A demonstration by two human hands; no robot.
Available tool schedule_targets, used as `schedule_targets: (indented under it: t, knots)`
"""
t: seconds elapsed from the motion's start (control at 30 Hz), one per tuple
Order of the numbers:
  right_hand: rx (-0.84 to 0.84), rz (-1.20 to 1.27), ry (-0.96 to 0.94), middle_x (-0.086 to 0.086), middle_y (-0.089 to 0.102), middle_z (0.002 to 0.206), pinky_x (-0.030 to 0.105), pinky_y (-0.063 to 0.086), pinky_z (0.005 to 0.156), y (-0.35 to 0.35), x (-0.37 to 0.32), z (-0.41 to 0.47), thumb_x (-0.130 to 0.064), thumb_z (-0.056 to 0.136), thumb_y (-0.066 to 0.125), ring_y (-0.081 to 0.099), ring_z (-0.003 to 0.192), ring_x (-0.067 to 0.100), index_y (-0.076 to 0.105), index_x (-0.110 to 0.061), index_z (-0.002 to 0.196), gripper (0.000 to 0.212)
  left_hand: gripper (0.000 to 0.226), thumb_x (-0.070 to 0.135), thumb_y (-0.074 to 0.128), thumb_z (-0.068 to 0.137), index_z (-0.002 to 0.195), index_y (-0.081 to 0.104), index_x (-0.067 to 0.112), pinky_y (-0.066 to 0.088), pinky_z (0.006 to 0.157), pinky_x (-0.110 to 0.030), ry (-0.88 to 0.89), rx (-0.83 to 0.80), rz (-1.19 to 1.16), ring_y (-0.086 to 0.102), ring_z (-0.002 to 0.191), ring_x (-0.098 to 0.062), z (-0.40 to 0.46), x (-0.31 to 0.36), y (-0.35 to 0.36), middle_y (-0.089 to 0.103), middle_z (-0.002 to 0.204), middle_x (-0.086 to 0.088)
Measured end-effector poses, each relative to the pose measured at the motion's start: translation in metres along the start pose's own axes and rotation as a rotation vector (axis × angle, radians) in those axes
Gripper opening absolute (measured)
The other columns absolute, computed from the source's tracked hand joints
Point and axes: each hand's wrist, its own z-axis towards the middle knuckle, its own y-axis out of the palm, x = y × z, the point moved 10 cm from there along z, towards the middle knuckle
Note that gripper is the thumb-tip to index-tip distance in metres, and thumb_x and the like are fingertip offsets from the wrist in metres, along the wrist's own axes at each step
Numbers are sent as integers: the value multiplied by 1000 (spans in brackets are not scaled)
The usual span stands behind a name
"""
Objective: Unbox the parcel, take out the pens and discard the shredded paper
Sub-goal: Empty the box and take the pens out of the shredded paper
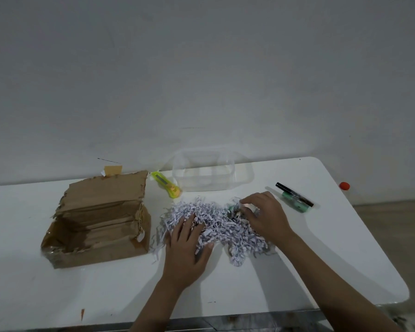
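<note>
There is just the one view, worn on the person's head, looking forward and steeply down across a white table [345,236] toward a plain grey wall [201,68] that fills the upper half. The lens is wide, so the table's far edge bows and its right corner curves off. It sits close: both forearms enter from the bottom edge, the left hand [187,248] and right hand [264,216] land near the centre, within easy reach.

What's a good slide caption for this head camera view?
Both hands, left and right, sift shredded paper beside the opened cardboard box.
</note>
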Motion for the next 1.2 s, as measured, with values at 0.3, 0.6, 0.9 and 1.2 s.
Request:
schedule_targets:
  t: [0.3, 0.6, 0.9, 1.2]
  knots:
    - [-420, -15, 203, 2, 74, 101, 40, 53, 83, 51, 16, 22, -24, 90, 57, 64, 99, 22, 71, -19, 108, 23, 50, 61, 38, 90, 134, 44, 37, 21, 112, -49, -18, -12, -36, 19, 142, -19, 1, -3, 2, 25, 153, 13]
    - [-474, 22, 248, -5, 72, 103, 29, 52, 82, 43, 14, 23, -7, 78, 59, 63, 95, 11, 73, -22, 98, 28, 53, 63, 35, 89, 132, 47, 34, 22, 112, -50, -34, -9, -52, 19, 142, -18, 2, -5, 2, 27, 152, 12]
    - [-570, -77, 202, -1, 71, 108, 36, 53, 86, 55, 0, 25, -27, 86, 62, 65, 93, 14, 70, -19, 107, 24, 53, 63, 35, 89, 132, 47, 34, 21, 111, -46, -22, 11, -68, 21, 141, -19, 1, -4, -1, 28, 151, 14]
    - [-491, 23, 237, -5, 69, 92, 32, 54, 78, 36, -6, 24, -11, 79, 66, 62, 80, 8, 74, -18, 93, 17, 57, 66, 33, 89, 129, 51, 30, 23, 111, -47, -28, 10, -74, 21, 141, -19, 2, -6, -3, 28, 151, 13]
